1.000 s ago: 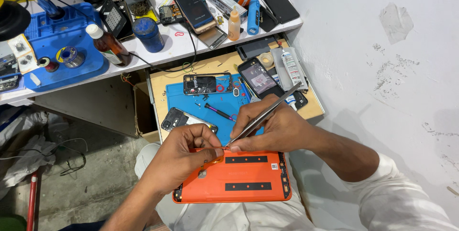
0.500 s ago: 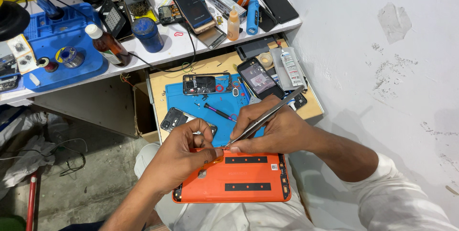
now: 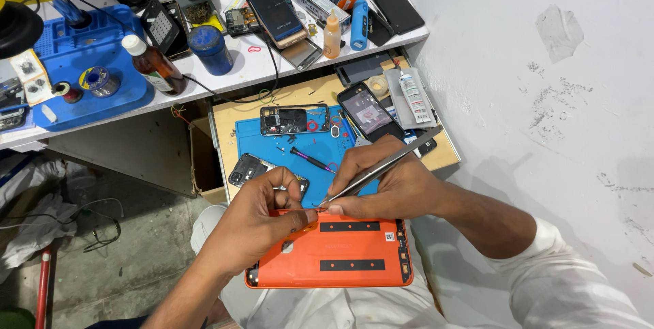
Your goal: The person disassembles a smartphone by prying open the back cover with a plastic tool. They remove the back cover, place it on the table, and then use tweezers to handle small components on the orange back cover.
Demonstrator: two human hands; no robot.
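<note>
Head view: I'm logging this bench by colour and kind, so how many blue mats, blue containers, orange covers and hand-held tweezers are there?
blue mats: 2
blue containers: 2
orange cover, gripped by left hand: 1
tweezers, in right hand: 1
Total: 6

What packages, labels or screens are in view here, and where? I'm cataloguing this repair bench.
Phone: wooden shelf, right of the blue mat; black, dark screen up.
Phone: white bench, centre; dark screen, tilted.
Tube: shelf's right end; white, labelled.
Box: bench, right of centre; long, pale, printed.
Bottle: bench, left; brown, white cap, pale label.
Sticker: orange phone back, right edge; small, white.
</note>
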